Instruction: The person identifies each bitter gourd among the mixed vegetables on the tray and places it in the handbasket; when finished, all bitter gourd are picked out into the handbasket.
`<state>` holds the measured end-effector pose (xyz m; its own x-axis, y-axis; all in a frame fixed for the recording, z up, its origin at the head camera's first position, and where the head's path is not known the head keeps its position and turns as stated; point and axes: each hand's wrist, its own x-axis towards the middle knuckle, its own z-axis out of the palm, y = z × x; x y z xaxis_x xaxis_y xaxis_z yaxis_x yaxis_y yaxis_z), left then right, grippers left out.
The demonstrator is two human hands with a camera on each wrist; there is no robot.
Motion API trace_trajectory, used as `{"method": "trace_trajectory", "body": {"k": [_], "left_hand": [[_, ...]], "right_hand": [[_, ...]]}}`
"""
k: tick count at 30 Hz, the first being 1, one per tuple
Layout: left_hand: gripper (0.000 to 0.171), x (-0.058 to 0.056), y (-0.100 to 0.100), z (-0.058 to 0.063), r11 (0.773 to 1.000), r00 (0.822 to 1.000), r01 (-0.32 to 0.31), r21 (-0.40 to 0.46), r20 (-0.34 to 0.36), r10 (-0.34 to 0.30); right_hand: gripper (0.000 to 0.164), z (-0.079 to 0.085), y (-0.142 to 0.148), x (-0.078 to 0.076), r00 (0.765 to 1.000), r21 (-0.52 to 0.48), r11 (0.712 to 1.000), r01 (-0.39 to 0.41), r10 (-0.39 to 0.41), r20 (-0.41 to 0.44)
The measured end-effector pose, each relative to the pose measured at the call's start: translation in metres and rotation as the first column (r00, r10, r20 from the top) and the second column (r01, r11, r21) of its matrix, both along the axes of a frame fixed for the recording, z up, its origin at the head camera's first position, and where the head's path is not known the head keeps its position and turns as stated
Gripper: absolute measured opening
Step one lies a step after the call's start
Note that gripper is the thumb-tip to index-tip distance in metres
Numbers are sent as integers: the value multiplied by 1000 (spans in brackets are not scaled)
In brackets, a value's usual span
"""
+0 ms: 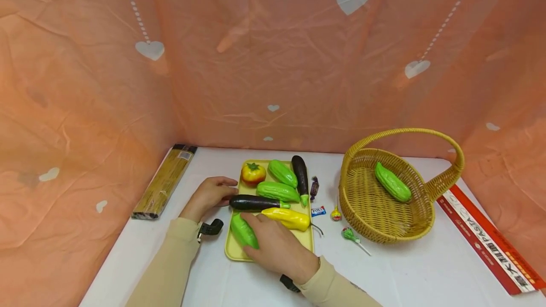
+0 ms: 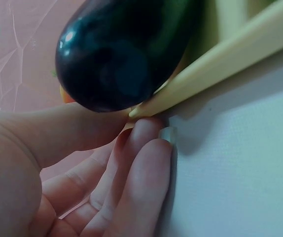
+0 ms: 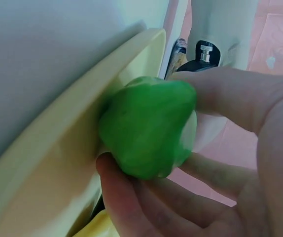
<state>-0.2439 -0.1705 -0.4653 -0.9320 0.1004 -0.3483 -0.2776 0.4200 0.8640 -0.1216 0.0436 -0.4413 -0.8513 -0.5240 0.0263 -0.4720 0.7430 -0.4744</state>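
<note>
On the near left part of a yellow tray (image 1: 233, 254) lies a green bitter melon (image 1: 244, 232). My right hand (image 1: 279, 245) grips it, thumb on one side and fingers on the other, as the right wrist view shows. My left hand (image 1: 209, 196) pinches the tray's left rim between thumb and fingers, right by the blunt end of a dark eggplant (image 2: 112, 59). Also on the tray are a long yellow pepper (image 1: 294, 220), two more bitter melons (image 1: 278, 192), a second eggplant (image 1: 300, 174) and a yellow-red tomato (image 1: 253, 174).
Right of the tray stands a wicker basket (image 1: 367, 229) with a tall handle, holding one bitter melon (image 1: 392, 182). Between them lie wrapped candies (image 1: 318, 211) and two lollipops (image 1: 349, 235). A red pasta box (image 1: 482, 240) lies far right, a pack of thin sticks (image 1: 166, 181) far left.
</note>
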Motion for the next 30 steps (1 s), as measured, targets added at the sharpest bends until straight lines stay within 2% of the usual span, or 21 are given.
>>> {"method": "trace_trajectory", "body": {"k": [14, 18, 23, 27, 30], "left_hand": [[39, -2, 4, 0, 1000, 1000, 19, -8, -5, -19], [38, 1, 2, 1, 999, 1000, 21, -27, -5, -21], [39, 1, 1, -1, 999, 1000, 28, -35, -7, -28], [39, 0, 0, 0, 999, 1000, 17, -34, -6, -18], [39, 0, 0, 0, 999, 1000, 15, -44, -2, -15]], "right_hand": [[65, 19, 11, 3, 999, 4, 1000, 7, -7, 42], [66, 30, 20, 6, 1000, -20, 999, 25, -25, 9], [69, 42, 50, 12, 993, -53, 995, 81, -85, -79], [70, 50, 81, 19, 977, -54, 988, 142, -149, -154], [71, 56, 108, 25, 964, -33, 978, 208, -211, -159]]}}
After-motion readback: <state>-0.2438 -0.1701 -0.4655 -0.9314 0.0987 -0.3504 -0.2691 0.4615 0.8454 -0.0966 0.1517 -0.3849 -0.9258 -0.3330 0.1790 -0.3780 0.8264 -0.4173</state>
